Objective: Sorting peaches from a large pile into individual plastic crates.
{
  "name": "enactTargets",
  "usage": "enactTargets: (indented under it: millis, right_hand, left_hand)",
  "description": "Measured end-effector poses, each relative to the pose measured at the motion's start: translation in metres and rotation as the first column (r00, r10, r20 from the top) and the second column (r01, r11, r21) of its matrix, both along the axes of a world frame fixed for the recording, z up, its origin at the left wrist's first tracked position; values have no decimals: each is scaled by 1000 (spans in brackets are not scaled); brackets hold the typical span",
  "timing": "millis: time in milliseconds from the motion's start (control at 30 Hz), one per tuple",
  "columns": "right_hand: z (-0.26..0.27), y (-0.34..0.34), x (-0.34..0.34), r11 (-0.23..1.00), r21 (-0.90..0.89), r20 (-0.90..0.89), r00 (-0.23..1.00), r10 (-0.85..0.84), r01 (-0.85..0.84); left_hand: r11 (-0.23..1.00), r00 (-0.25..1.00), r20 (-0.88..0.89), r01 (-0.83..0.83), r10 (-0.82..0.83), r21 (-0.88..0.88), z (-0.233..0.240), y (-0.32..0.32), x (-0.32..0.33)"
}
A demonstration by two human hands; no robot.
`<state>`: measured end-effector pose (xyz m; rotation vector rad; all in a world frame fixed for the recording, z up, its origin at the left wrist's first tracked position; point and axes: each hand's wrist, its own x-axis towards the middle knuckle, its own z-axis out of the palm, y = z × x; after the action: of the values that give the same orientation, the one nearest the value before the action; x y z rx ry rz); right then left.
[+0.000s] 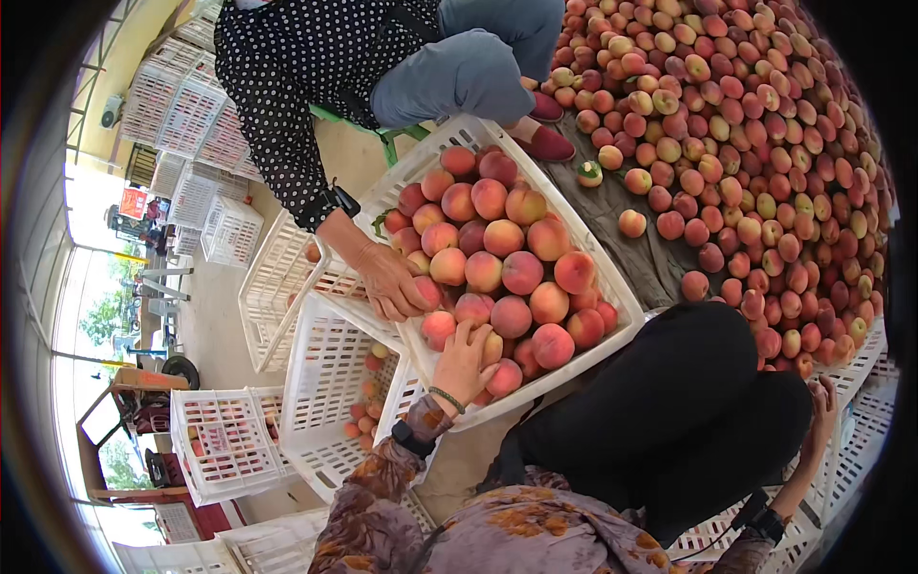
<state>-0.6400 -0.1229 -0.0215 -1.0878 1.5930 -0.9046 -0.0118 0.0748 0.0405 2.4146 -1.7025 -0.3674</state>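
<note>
A white plastic crate (606,269) filled with red and yellow peaches (522,273) stands in front of me, turned at an angle. My left hand (462,362) reaches over its near left side, fingers curled around a yellowish peach (492,349) that still lies among the others. At the far right, my right hand (822,410) rests against the outer side of my knee; what its fingers do is partly hidden. Across the crate, another person's hand (391,280) grasps a red peach (428,293) near the left rim.
A large heap of peaches (746,165) covers a dark cloth (635,251) at the right. An open crate (326,387) with some peaches inside stands left, beside another crate (229,438). The other person sits on a green stool (391,147). Crates (190,107) are stacked farther back.
</note>
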Motion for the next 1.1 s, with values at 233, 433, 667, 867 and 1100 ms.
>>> enactTargets:
  millis: [233, 433, 667, 867, 1100]
  right_hand:
    - [226, -63, 213, 749, -241, -377, 771, 514, -617]
    - [215, -60, 402, -35, 308, -478, -186, 859, -951]
    - [105, -26, 500, -361, 742, -348, -785, 513, -565]
    - [76, -29, 505, -350, 705, -84, -563, 823, -617]
    - [62, -2, 501, -286, 702, -487, -732, 476, -653]
  left_hand:
    - [986, 955, -298, -65, 16, -155, 4, 7, -3]
    - [961, 870, -409, 255, -275, -104, 8, -9, -10]
    - [966, 875, -415, 255, -249, -44, 5, -10, -7]
    - [971, 854, -464, 232, -235, -65, 4, -9, -8]
    - [964, 845, -467, 253, -261, -81, 5, -13, -7]
